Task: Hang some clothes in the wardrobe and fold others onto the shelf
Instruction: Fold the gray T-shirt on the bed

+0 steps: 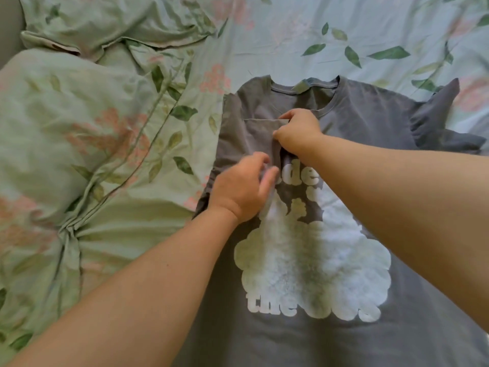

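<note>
A grey T-shirt [370, 123] with a large white cloud print and white letters lies face up on the bed, collar at the far end. Its left sleeve is folded inward over the chest. My right hand [299, 132] pinches the edge of that folded sleeve just below the collar. My left hand [240, 189] grips the same folded edge lower down, at the top of the print, with thumb and fingers curled on the fabric. The right sleeve [436, 115] sticks out crumpled at the far right.
The bed sheet [291, 35] is pale blue-green with leaves and pink flowers. A bunched duvet [79, 154] in the same pattern fills the left side, with a pillow [105, 22] at the top left.
</note>
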Motion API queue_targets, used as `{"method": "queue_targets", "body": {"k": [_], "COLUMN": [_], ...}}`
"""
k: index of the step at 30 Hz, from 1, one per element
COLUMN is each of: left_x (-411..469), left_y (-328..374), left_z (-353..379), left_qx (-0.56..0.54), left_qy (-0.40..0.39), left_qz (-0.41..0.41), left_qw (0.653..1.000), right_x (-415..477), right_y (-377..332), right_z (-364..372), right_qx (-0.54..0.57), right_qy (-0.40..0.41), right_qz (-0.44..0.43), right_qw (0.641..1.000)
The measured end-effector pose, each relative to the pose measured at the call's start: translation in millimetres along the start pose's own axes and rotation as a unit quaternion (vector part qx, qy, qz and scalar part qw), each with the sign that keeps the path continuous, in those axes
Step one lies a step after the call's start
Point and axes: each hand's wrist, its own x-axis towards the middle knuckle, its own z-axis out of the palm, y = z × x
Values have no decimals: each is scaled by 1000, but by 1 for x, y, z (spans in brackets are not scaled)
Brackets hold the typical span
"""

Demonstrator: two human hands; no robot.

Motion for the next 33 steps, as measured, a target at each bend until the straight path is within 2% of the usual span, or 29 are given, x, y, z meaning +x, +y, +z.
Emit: {"method": "queue_targets", "body": {"k": [2, 4, 7, 9, 12, 15, 19, 22, 25, 28, 30, 31, 33], "left_x": [15, 44, 98, 126, 149, 155, 155, 155, 152, 157, 166, 170, 176], "left_y": [-13, -29, -47, -52, -49, -61, -76, -79, -81, -71, -50, -31, 16], "left_z": [-6, -15, -30, -32, -27, -19, -14, -10, -3, -4, -7, -6, 6], "left_qx": [-20, -5, 6, 3, 11, -31, -112, -130, -109, -101, -12, 62, 169], "left_qy": [112, 152, 109, 82, 60, 91, 134, 143, 158, 149, 167, 179, 182], "left_qz": [-77, -185, -319, -360, -388, -398, -419, -423, -422, -455, -490, -468, -325], "left_qw": [991, 971, 942, 929, 920, 913, 891, 885, 886, 872, 856, 863, 913], "right_x": [-2, -7, -9, -10, -10, -12, -9, -3, -3, -11, -21, -24, -30], "right_y": [4, 8, 19, 24, 33, 41, 57, 65, 66, 69, 73, 79, 99], "right_z": [-1, -5, -3, 4, 11, 8, 10, 13, 13, -3, -28, -43, -79], "right_qx": [54, 111, 178, 212, 244, 202, 143, 112, 116, 184, 176, 135, 81], "right_qy": [23, 50, 79, 82, 72, 72, 106, 80, 64, 28, 64, 102, 173], "right_qz": [32, 60, 93, 137, 196, 161, 162, 151, 142, 118, 75, 48, 24], "right_qw": [998, 991, 976, 964, 947, 963, 971, 979, 981, 975, 979, 985, 981]}}
